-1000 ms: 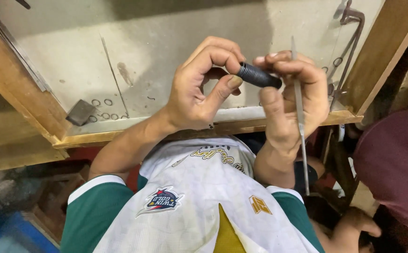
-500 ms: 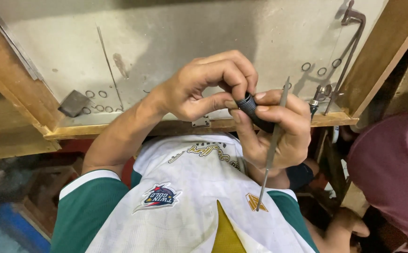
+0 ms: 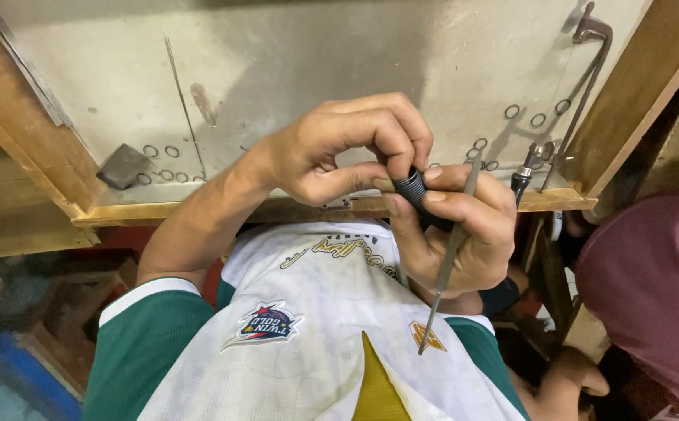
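My left hand (image 3: 339, 148) is curled over the bench edge, its thumb and fingers pinching the end of a short black ribbed handle (image 3: 411, 187). My right hand (image 3: 464, 234) sits just below it, thumb pressed on the same handle. Across the right hand's fingers lies a thin grey metal rod (image 3: 442, 281), which slants down toward my white and green shirt. The hands touch each other at the handle. What joins the handle and the rod is hidden by my fingers.
A grey bench top (image 3: 316, 54) in a wooden frame (image 3: 35, 148) holds several small wire rings (image 3: 160, 152), a long thin wire (image 3: 179, 93), a grey metal block (image 3: 121, 165) and a bent metal tool (image 3: 581, 86). A person in maroon (image 3: 651, 288) sits at the right.
Both hands have come down from over the bench to its front edge. The rod has tipped from upright to slanting toward my chest.
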